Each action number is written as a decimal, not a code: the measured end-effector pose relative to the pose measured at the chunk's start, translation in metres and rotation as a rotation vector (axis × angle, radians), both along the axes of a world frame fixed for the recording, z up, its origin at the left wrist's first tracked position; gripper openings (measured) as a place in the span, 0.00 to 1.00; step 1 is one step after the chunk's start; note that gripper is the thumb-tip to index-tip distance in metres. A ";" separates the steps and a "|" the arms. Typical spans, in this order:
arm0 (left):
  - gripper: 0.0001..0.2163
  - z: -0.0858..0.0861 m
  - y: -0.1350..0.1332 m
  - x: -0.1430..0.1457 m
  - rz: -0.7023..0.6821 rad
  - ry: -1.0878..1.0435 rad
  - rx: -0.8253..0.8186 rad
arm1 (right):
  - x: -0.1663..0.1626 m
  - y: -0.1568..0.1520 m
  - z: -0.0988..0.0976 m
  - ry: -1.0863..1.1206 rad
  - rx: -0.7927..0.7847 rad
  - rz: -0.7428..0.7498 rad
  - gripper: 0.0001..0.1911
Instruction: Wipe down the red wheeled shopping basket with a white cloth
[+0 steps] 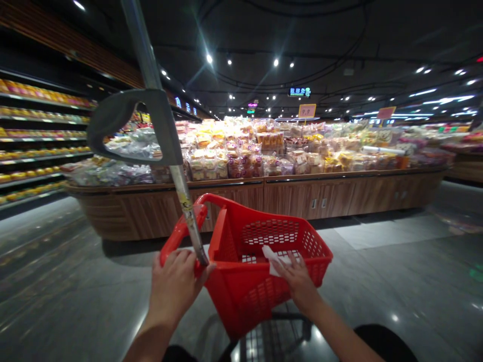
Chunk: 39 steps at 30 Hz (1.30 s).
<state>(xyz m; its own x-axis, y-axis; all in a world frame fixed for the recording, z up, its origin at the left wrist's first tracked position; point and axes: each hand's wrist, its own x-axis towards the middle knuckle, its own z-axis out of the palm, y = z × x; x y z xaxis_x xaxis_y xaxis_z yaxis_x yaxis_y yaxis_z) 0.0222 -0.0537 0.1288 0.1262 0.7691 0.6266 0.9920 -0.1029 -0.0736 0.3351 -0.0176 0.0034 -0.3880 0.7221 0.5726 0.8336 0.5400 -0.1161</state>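
My left hand is closed around the base of a grey metal pole that rises up past a grey loop handle. The same hand sits against the red handle of a red plastic shopping basket. My right hand rests on the basket's near rim, its fingers pinched on a white piece of paper. The basket looks empty apart from the paper and stands on a dark wire cart frame below.
A long wooden display island piled with bagged bread and pastries stretches across ahead. Shelves of yellow packaged goods line the left wall. Grey polished floor lies between me and the island. Price signs stand above the goods.
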 end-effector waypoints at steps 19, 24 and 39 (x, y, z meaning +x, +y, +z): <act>0.16 0.004 0.002 0.016 0.106 0.040 -0.102 | -0.095 -0.012 0.037 0.367 -0.030 0.176 0.27; 0.14 0.007 0.004 0.024 0.142 0.030 -0.111 | -0.089 0.007 0.050 0.404 -0.159 0.132 0.18; 0.18 0.004 0.010 0.022 0.124 0.016 -0.109 | -0.028 0.026 0.019 0.609 -0.192 0.010 0.13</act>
<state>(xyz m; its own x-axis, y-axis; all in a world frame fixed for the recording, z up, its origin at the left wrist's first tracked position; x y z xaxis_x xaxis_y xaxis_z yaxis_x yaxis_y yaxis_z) 0.0440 -0.0434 0.1333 0.0357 0.8426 0.5373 0.9964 0.0117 -0.0845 0.3072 0.0085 0.0224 -0.0413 0.8317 0.5538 0.5829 0.4702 -0.6627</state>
